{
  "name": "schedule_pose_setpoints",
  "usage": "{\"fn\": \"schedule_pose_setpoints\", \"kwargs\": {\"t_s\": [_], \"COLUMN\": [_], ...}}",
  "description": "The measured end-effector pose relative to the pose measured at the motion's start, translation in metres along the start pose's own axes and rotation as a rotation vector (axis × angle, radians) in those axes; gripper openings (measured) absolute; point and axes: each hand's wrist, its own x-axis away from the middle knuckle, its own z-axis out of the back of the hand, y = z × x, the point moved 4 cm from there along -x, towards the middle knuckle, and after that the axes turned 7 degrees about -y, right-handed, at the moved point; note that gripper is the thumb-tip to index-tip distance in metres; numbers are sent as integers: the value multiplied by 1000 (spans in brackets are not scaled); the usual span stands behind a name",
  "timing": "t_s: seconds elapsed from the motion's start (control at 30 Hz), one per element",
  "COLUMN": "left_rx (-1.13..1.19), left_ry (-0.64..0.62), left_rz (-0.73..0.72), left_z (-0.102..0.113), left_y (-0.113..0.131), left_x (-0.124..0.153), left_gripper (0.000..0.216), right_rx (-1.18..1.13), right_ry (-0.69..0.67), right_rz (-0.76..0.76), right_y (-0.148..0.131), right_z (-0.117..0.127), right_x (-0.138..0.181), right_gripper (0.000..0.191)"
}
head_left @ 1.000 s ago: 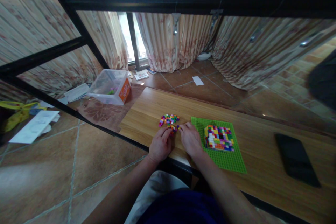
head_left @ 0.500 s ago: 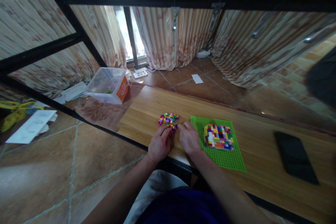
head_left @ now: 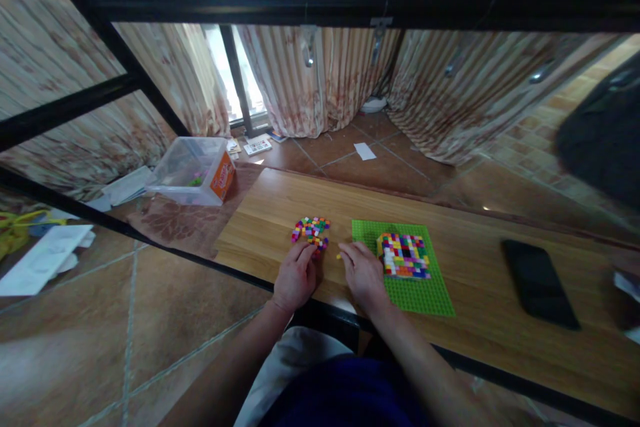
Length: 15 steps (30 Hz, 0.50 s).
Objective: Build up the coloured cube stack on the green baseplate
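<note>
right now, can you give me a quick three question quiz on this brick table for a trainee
1. True or false: the multicoloured brick build stands on the green baseplate.
2. The loose brick pile lies: A) left of the baseplate, B) on the baseplate, C) right of the baseplate.
3. Which hand is nearer the baseplate?
Key: 1 true; 2 A; 3 the right hand.
</note>
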Motion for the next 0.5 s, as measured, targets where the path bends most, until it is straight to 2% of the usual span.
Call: {"fn": "schedule_pose_setpoints", "kwargs": {"t_s": [0.13, 0.27, 0.37, 0.5], "left_rx": [-17, -23, -10, -26], "left_ry": [21, 32, 43, 34], "left_rz": [-13, -21, -27, -29], "left_z": [1, 2, 2, 2], "left_y": [0, 0, -1, -2], "left_x": [-1, -1, -2, -2], "left_gripper": [34, 32, 32, 32], "right_rx": [-133, -260, -339, -452], "right_ry": [80, 180, 288, 454], "right_rz": [0, -73, -192, -448], "right_y": [-6, -1, 20, 64], "right_z": [16, 45, 75, 105], "right_x": [15, 45, 68, 85], "right_gripper": [29, 23, 19, 24]}}
